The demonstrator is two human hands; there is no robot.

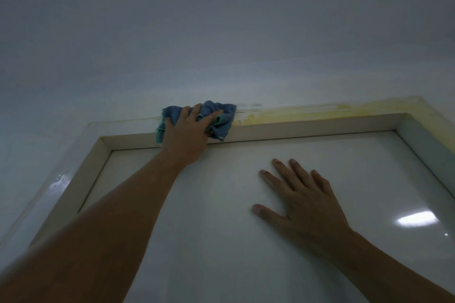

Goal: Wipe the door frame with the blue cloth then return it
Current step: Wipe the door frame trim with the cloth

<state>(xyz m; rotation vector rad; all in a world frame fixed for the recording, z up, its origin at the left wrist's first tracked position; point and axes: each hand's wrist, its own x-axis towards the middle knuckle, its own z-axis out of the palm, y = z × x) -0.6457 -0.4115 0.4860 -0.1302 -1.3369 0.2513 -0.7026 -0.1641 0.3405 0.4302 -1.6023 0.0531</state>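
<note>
Item 1: blue cloth (222, 112), bunched, on the top rail of the door frame (307, 128), at 11 o'clock from my right hand (305, 202).
Item 2: my left hand (189, 128), over the cloth, fingers spread and bent onto it, thumb tucked under a fold, pressing it to the rail.
Item 3: right hand, flat on the white door (209, 216), fingers straight and apart, holding nothing.
Item 4: yellow stain (320, 112) along the rail, running toward 3 o'clock from the cloth.
Item 5: pale wall (221, 32), at 12 o'clock above the frame.

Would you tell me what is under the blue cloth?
The top rail of the door frame, where the left hand holds the blue cloth. Whether the yellow staining continues beneath is hidden.
</note>
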